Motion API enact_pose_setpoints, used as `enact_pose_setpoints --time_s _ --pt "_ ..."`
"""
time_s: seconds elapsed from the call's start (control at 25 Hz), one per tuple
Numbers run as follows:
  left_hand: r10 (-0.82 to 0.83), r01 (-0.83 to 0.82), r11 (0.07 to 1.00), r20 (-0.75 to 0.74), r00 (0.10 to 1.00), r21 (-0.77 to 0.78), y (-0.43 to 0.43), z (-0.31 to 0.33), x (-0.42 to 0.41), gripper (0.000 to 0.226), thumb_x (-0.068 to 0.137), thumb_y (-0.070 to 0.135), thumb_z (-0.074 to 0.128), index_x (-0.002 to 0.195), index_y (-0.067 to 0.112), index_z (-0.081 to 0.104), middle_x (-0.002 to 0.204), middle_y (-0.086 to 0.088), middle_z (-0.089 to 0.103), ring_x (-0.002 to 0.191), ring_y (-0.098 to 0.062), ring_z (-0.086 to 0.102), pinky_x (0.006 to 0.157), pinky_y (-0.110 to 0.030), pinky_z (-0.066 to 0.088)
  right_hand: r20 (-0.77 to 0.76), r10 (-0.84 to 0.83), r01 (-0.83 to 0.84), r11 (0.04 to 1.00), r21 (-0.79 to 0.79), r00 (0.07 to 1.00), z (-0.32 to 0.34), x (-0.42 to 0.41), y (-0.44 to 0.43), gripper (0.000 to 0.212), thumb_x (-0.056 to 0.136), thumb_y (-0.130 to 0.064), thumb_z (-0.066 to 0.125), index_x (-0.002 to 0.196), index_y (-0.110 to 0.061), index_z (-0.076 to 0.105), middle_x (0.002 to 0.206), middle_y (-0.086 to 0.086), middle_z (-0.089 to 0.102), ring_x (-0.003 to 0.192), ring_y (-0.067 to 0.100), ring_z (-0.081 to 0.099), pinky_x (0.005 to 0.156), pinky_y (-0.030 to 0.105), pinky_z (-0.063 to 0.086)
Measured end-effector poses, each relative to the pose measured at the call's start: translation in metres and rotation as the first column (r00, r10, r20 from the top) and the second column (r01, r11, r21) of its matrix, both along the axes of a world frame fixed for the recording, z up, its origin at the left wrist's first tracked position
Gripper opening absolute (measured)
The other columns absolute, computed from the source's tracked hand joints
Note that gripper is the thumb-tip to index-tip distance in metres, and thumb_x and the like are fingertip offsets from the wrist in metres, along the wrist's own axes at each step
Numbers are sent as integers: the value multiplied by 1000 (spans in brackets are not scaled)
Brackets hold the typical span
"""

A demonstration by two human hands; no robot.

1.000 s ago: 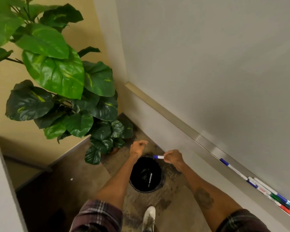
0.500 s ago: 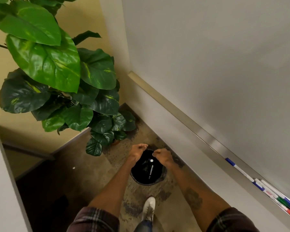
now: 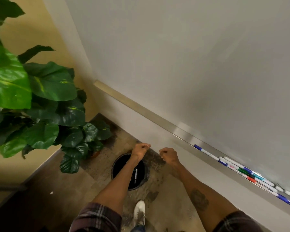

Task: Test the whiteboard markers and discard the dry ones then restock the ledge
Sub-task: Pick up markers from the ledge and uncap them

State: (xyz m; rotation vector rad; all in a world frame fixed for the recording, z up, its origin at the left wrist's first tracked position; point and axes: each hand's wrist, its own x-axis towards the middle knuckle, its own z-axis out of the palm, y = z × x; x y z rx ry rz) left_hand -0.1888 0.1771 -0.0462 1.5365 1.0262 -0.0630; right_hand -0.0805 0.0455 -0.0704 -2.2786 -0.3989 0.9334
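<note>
Markers [image 3: 239,169], white-barrelled with blue, green and red caps, lie bunched on the ledge [image 3: 157,117]; another marker [image 3: 135,175] lies in the black bin [image 3: 114,166]. Left hand [image 3: 141,149] and right hand [image 3: 168,155]: fingers curled tight, holding nothing

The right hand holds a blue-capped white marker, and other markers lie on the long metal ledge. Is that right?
No: the head view shows the right hand curled and holding nothing. Other markers do lie on the long metal ledge.

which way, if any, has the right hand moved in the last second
Yes, the right hand shifted right, off the bin rim toward the ledge.
</note>
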Motion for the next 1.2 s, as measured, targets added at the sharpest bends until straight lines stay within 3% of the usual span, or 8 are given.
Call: enact_pose_setpoints --time_s 0.28,0.4,0.52,0.72,0.92,1.0,1.12,1.2 --pt "-201 200 979 44 979 24 -83 8 74 27 99 14 55 123 10 67 126 -8 66 113 -24 62 102 -37 50 130 -369 353 927 130 920 8 54 -112 21 97 -12 55 110 -7 70 107 13 71 97 28 66 93 42 54" --pt "-263 263 965 50 963 15 -114 8 98 31 100 13 54 129 13 63 135 -9 60 122 -26 58 109 -40 45 152 -511 503 860 88 846 3 74 -161 25 98 -15 51 116 -8 67 102 17 70 93 32 65 85 42 54" --pt "-325 324 946 20 946 33 -133 6 121 35 100 17 53 135 19 58 142 -9 55 127 -29 54 110 -44 43 96 -582 580 813 50 807 -1 86 -195 32 94 -13 52 125 -9 63 104 16 67 94 34 63 87 43 52" --pt "-383 377 916 13 924 138 -151 12 145 41 101 8 50 141 10 51 149 -8 47 137 -25 44 114 -28 30 281 -404 418 909 11 871 0 99 -211 35 95 -4 52 129 -8 60 129 12 59 118 29 55 104 37 42" --pt "-353 346 929 25 935 133 -147 0 162 39 100 2 49 138 8 54 146 -8 49 136 -24 45 110 -21 30 361 -119 167 981 -102 925 -3 121 -192 36 100 -12 47 135 -13 55 138 8 52 124 24 49 107 34 40" --pt "-317 311 943 36 948 122 -142 -5 166 36 100 3 50 135 8 56 144 -8 52 133 -25 47 111 -25 33 375 -15 79 985 -156 927 -6 128 -184 35 100 -13 48 134 -14 55 135 6 53 122 22 49 104 32 41" --pt "-287 281 957 74 955 73 -134 -10 171 33 100 9 55 132 12 59 143 -8 53 130 -27 52 114 -41 39 411 81 14 975 -222 908 -12 136 -175 32 98 -11 52 129 -15 59 129 5 55 120 21 48 100 31 43" --pt "-249 248 968 95 964 26 -132 -11 173 31 98 10 57 130 12 60 141 -9 56 127 -26 54 112 -43 41 434 102 12 968 -251 895 -16 138 -171 32 97 -10 54 128 -16 61 128 4 55 120 21 48 100 31 44"
